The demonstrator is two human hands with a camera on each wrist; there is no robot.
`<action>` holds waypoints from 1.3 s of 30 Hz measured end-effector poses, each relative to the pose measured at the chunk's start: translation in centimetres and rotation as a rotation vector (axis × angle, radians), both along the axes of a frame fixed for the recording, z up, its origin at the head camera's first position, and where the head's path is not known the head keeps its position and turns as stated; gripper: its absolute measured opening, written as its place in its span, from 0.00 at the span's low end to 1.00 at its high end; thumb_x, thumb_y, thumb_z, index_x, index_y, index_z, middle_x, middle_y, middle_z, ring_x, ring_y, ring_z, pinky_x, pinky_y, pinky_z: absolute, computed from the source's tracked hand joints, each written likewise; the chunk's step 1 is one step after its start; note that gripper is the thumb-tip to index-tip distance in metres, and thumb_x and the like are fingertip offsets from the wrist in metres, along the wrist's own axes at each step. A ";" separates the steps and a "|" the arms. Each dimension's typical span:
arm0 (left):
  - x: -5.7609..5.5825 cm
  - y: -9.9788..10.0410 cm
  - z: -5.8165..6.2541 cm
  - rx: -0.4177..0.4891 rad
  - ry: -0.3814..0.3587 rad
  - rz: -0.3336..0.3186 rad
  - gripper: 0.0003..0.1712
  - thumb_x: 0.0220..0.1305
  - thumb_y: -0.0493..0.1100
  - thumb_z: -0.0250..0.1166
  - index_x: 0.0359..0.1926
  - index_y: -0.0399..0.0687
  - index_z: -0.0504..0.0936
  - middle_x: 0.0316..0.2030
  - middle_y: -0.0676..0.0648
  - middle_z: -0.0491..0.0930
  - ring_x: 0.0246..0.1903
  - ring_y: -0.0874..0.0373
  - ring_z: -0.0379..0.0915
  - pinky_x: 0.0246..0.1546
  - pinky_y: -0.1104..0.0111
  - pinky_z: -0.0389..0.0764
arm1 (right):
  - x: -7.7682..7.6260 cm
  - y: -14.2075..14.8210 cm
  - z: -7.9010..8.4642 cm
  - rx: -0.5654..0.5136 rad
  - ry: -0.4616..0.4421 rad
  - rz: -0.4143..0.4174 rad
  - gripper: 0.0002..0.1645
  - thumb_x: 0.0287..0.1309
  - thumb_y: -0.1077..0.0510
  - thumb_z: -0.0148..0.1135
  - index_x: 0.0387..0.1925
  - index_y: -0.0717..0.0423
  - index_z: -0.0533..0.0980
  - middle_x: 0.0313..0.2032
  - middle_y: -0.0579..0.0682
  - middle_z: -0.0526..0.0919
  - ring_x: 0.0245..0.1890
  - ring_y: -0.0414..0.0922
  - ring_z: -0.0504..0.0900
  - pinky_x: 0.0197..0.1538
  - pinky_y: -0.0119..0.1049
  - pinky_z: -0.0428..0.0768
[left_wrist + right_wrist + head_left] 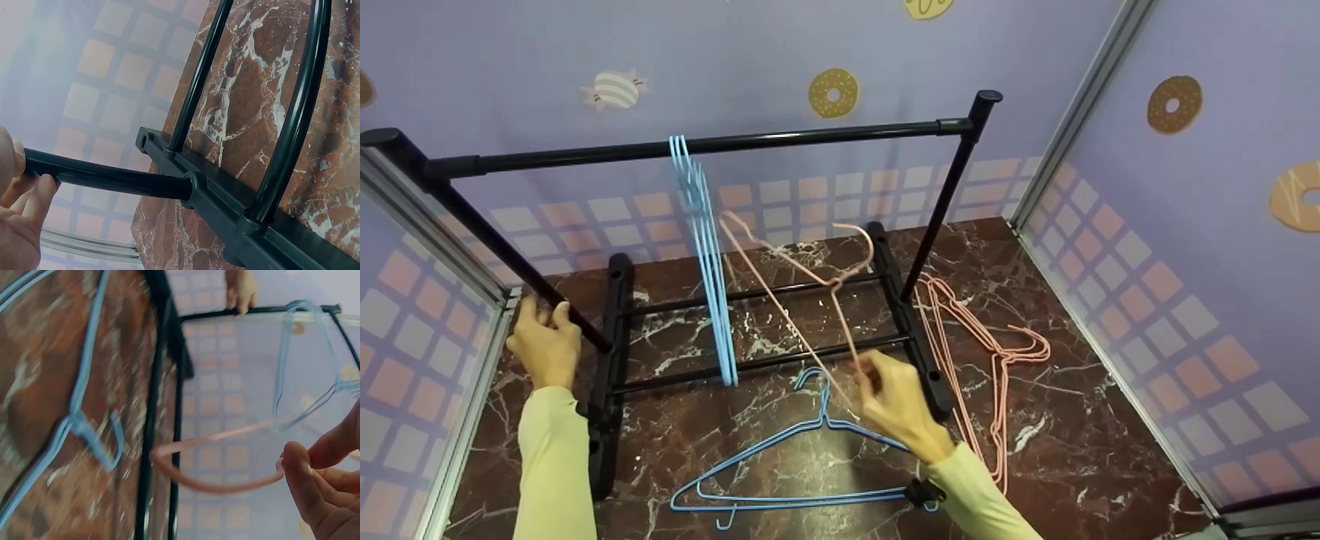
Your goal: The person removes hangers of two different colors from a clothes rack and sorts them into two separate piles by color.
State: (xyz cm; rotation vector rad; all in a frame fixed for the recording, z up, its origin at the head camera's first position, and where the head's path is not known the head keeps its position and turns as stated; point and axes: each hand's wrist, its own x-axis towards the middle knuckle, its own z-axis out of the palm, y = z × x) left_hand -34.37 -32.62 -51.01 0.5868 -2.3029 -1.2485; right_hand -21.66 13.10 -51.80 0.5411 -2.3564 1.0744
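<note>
Rack (944, 216), black, tubular, standing on a marbled surface (1080, 450): two uprights, one crossbar (825, 138), two feet joined by low rods (832, 349). Hung on the crossbar, left of its middle: several blue hangers (711, 289), bunched close and seen nearly edge-on.

Pink hanger, held (834, 284): raised in front of the rack, tilted, hook upward and to the right, off the crossbar. Right hand (892, 397): fingers (301, 472) brought together, thumb and forefinger pinching the wire along one shoulder.

Left hand (546, 345): fingers (40, 199) closed about the left upright (502, 249), low down in the head view.

Loose stock: blue pair of hangers (824, 420), laid nearly one on the other before the rack; pink hangers (1000, 354), overlapping, to the right of the rack. Backing: lilac wall (735, 45) with doughnut and sweet prints.

By view: the left wrist alone gives a close sight of the socket (194, 188) where the upright meets its foot. The right wrist turns the hung blue hangers broadside, as open triangles; it is blurred, so their count is uncertain. Only the head view takes in the loose pink ones.
</note>
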 end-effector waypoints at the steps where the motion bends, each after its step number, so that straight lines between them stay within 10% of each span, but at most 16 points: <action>1: 0.0 0.0 0.0 0.006 -0.008 -0.002 0.24 0.75 0.46 0.57 0.67 0.47 0.74 0.60 0.33 0.80 0.64 0.28 0.62 0.71 0.45 0.57 | 0.3 0.5 -0.5 0.008 0.005 -0.012 0.14 0.45 0.78 0.58 0.34 0.64 0.81 0.25 0.54 0.86 0.21 0.41 0.80 0.26 0.27 0.79; 17: 0.1 -0.1 0.2 0.002 -0.033 -0.005 0.24 0.75 0.48 0.56 0.67 0.48 0.74 0.59 0.32 0.80 0.63 0.29 0.61 0.69 0.45 0.59 | 4.6 8.3 -6.0 -0.008 -0.067 -0.209 0.14 0.44 0.78 0.62 0.28 0.58 0.80 0.21 0.46 0.85 0.20 0.32 0.78 0.24 0.21 0.74; 27: -0.2 0.2 -0.1 -0.003 -0.028 -0.007 0.23 0.75 0.47 0.55 0.67 0.46 0.74 0.59 0.32 0.80 0.63 0.31 0.60 0.67 0.46 0.57 | 6.8 12.6 -8.1 -0.262 -0.424 -0.302 0.11 0.54 0.77 0.58 0.32 0.63 0.81 0.23 0.56 0.84 0.20 0.35 0.79 0.24 0.27 0.79; 39: 0.1 0.3 0.0 0.004 -0.004 -0.003 0.23 0.75 0.46 0.56 0.66 0.46 0.75 0.58 0.30 0.80 0.62 0.29 0.63 0.70 0.46 0.60 | 7.6 17.2 -10.3 -0.375 -0.491 -0.450 0.06 0.58 0.77 0.55 0.34 0.72 0.78 0.25 0.65 0.83 0.19 0.38 0.80 0.25 0.29 0.81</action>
